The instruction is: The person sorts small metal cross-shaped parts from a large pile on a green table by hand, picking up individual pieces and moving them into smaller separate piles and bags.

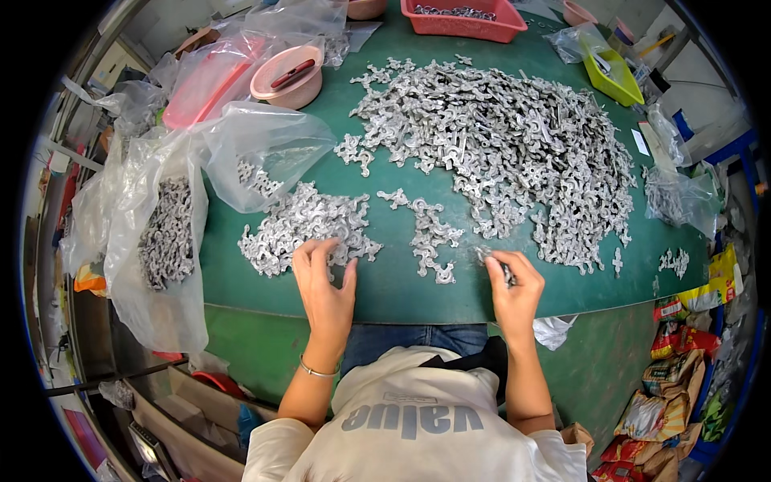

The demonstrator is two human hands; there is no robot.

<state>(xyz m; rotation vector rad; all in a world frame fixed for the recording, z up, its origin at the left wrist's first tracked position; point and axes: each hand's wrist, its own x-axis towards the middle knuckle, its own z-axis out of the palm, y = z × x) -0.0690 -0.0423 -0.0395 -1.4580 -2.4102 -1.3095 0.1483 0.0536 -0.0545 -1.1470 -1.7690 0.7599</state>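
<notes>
My left hand (325,277) rests at the near edge of a smaller heap of silvery metal pieces (301,221), its thumb apart from the curled fingers. Nothing shows clearly between them. With fingers closed, my right hand (516,285) grips small metal parts (507,275) near the table's front edge. A short row of loose metal pieces (434,233) lies between my hands. Beyond my right hand spreads a much larger heap of the same flat, lobed metal pieces (514,136).
Clear plastic bags (241,132) stand at the left, one with more metal pieces (167,233). A pink bowl (261,84) holds a red-handled tool (293,74). A red tray (462,26) and a yellow-green tray (614,79) sit along the far side of the green table (385,297).
</notes>
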